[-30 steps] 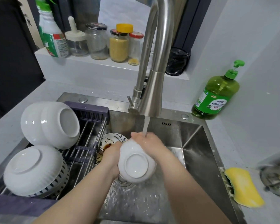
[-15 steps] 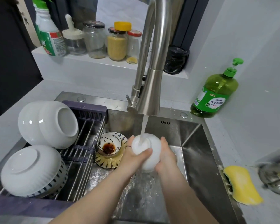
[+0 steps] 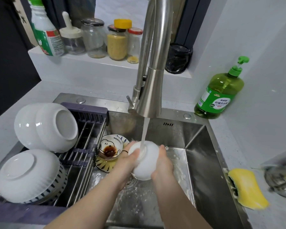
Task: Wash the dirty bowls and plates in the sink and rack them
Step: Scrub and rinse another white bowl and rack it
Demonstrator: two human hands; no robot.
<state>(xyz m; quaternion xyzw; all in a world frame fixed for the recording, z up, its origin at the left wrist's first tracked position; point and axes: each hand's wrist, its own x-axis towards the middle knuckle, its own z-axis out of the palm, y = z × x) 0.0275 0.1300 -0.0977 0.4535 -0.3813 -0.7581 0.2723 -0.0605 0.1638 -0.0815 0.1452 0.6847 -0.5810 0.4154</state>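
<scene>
**Q:** What fills the view?
**A:** A stainless steel sink [image 3: 203,162], seen from above, with its near edge cut off at the bottom. A tall brushed-steel faucet [image 3: 153,83] rises from the back rim, its top out of frame. It pours a white stream of water [image 3: 145,129].

**Q:** And on the left?
**A:** A steel-rod drying rack [image 3: 87,111] with a dark purple frame spans the sink's left side. Two nested white bowls [image 3: 45,128] lie on it on their sides. Nearer the viewer, an upturned white bowl [image 3: 26,174] covers a blue-striped bowl [image 3: 61,177], of which only the lower edge shows.

**Q:** Where are the hands?
**A:** Mid-sink, under the stream. The left hand [image 3: 126,162] and right hand [image 3: 163,166] clasp a small white bowl [image 3: 147,167] between them, curled round its sides. The fingertips are hidden behind it. Water lands on its outer surface, and its inside cannot be seen.

**Q:** Anything dirty?
**A:** In the sink, between the rack and the left hand, there is a small cartoon-dog dish [image 3: 110,148] smeared with brown sauce. It sits on a yellow-patterned plate [image 3: 103,165] that the left wrist partly hides.

**Q:** Smaller things?
**A:** A green pump bottle of dish soap [image 3: 220,95] stands at the back right corner. A yellow sponge [image 3: 248,189] lies on the right counter near a blurred metal object [image 3: 283,177] that the frame edge cuts off.
</scene>
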